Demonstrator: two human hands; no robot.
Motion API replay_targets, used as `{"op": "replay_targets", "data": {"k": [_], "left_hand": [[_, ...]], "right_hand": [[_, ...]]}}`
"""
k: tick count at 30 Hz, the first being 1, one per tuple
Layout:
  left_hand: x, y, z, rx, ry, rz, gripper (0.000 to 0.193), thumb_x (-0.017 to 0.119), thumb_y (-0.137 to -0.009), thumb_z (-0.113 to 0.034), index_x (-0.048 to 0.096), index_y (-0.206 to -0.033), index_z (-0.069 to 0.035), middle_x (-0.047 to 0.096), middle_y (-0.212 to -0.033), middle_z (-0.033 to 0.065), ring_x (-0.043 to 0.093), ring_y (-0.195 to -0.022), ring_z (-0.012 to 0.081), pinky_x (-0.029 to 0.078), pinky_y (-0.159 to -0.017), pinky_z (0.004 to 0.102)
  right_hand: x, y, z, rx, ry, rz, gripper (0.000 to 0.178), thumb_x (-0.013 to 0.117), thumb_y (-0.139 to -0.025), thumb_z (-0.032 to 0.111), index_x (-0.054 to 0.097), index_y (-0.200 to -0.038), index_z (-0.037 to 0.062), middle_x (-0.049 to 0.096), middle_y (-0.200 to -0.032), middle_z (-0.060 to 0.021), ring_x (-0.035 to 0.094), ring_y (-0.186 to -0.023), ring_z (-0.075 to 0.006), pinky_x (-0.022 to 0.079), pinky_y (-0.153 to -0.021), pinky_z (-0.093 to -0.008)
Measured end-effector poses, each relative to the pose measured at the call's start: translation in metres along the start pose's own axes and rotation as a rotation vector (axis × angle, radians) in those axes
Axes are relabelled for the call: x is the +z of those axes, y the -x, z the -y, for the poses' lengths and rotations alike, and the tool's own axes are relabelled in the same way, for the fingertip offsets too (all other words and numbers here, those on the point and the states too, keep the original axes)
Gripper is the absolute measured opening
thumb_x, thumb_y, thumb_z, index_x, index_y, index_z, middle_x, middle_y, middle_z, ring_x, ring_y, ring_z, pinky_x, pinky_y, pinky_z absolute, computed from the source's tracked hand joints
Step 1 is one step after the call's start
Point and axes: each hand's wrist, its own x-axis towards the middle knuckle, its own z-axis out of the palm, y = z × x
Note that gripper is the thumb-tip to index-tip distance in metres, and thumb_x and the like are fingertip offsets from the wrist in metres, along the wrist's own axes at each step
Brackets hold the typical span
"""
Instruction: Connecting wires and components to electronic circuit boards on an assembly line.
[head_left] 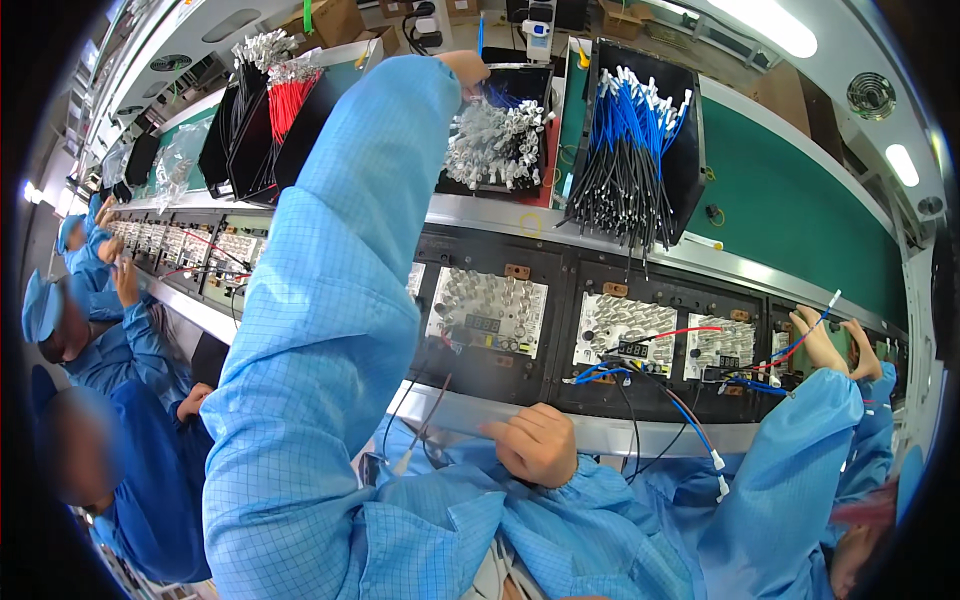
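My left arm reaches across the line to the far end of a black bin (548, 82) full of wires with clear-white connectors (495, 145). My left hand (465, 70) is at that bin's far left corner, its fingers mostly hidden. My right hand (540, 445) rests by the line's near rail, fingers curled in, with no wire showing from it. Beyond it lies a circuit board (487, 312) with a small display, set in a black fixture (560, 350). A dark red wire with a white connector (403, 463) hangs over the rail left of my right hand.
Right of the bin stands another black bin (690, 150) with blue and black wires (630, 150). Red wires (290, 105) fill a bin at left. More boards (625, 325) carry loose leads. Co-workers sit at both sides; one person's hands (820, 340) work at the right.
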Motion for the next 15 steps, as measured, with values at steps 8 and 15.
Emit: {"op": "replay_targets", "data": {"k": [8,15], "left_hand": [[-0.015,0.057,-0.005,-0.162,-0.026,-0.415,0.032,0.049,-0.089,-0.030,0.068,-0.091,-0.004,0.067,-0.067,0.0082,0.064,-0.053,0.0179,0.051,-0.044,0.0298],[-0.062,0.056,0.055,-0.085,0.023,-0.314,0.032,0.048,-0.091,-0.029,0.066,-0.091,-0.003,0.057,-0.054,0.0069,0.056,-0.042,0.0156,0.046,-0.038,0.0276]], "right_hand": [[0.005,-0.007,0.009,-0.012,-0.034,-0.066,0.023,0.063,-0.058,-0.002,0.068,-0.081,0.0035,0.054,-0.058,-0.0038,0.051,-0.049,-0.0191,0.038,-0.047,-0.0303],[0.009,-0.005,0.013,-0.037,-0.053,-0.013,0.031,0.067,-0.064,0.004,0.069,-0.094,0.0061,0.054,-0.063,-0.0009,0.051,-0.055,-0.0168,0.039,-0.051,-0.0295]]}}
